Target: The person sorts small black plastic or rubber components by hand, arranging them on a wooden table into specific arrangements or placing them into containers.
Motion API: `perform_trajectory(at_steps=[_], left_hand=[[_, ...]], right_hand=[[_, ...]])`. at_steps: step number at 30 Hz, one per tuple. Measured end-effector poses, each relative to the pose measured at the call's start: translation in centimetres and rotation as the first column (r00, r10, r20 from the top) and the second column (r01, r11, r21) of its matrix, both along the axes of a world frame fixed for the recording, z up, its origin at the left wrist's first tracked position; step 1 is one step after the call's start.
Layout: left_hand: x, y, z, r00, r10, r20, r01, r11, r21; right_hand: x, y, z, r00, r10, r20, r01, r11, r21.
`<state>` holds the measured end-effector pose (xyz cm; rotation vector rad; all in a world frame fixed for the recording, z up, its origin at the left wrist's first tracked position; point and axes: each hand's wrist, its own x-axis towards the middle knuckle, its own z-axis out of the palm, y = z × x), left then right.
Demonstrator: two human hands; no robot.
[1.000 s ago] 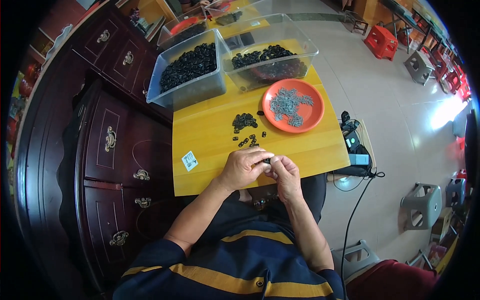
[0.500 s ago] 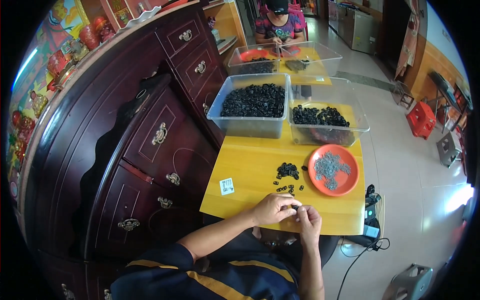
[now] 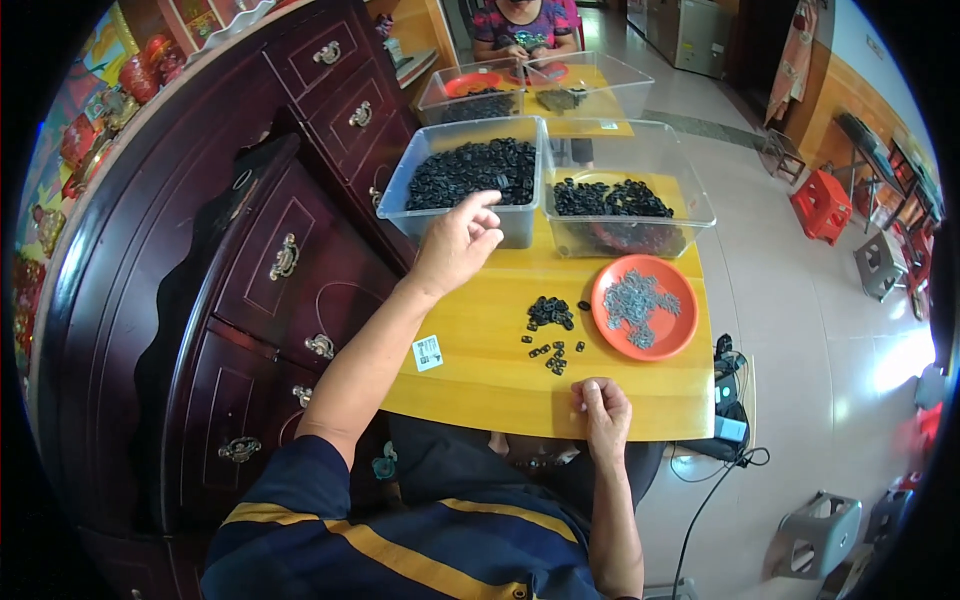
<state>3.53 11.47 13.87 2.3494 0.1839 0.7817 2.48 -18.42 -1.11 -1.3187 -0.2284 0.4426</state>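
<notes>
My left hand [image 3: 458, 243] is stretched forward to the near rim of a bluish clear bin [image 3: 520, 222]. Its fingers are apart and nothing shows between them. Small black oval plastic pieces [image 3: 460, 172] fill that bin in a heap; a dark piece shows just past my fingertips, whether lying or in the air I cannot tell. At the table's front edge my right hand [image 3: 604, 410] rests with curled fingers and thumb pressed on them; what they hold, if anything, is hidden. Ahead of it lie loose black pieces [image 3: 556, 363] and a small pile of black pieces [image 3: 550, 311].
A red plate [image 3: 604, 328] of small grey metal parts [image 3: 636, 303] sits right of the pile. Behind it stands a clear bin [image 3: 690, 232] with fewer black pieces. Dark wooden drawers [image 3: 265, 260] flank the yellow table [image 3: 480, 400] on the left. Another person [image 3: 525, 30] sits across.
My left hand has left my right hand and swung forward to the bluish bin, its fingers spreading. My right hand stays near the front edge. The whole view has shifted slightly.
</notes>
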Motion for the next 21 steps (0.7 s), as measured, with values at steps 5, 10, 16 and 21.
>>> perform_trajectory(at_steps=[5,10,16,21], left_hand=[[0.3,-4.6,-5.8,0.959,-0.191,-0.207,0.205,0.978,0.049],[3.0,-7.0,-10.7,0.931,-0.162,-0.328,0.242,0.945,0.22],[5.7,-7.3,-12.6,0.903,-0.136,-0.407,0.282,0.903,0.325],[5.8,-7.4,-12.5,0.873,-0.144,-0.466,0.34,0.865,0.369]], right_hand=[[-0.2,0.0,-0.3,1.0,0.012,0.029,-0.01,0.999,-0.044],[-0.2,-0.3,-0.7,0.998,0.022,0.056,-0.017,0.997,-0.073],[-0.4,-0.3,-0.4,0.995,0.006,0.102,0.002,0.997,-0.079],[-0.1,-0.6,-0.5,0.985,-0.003,0.175,0.02,0.995,-0.096]])
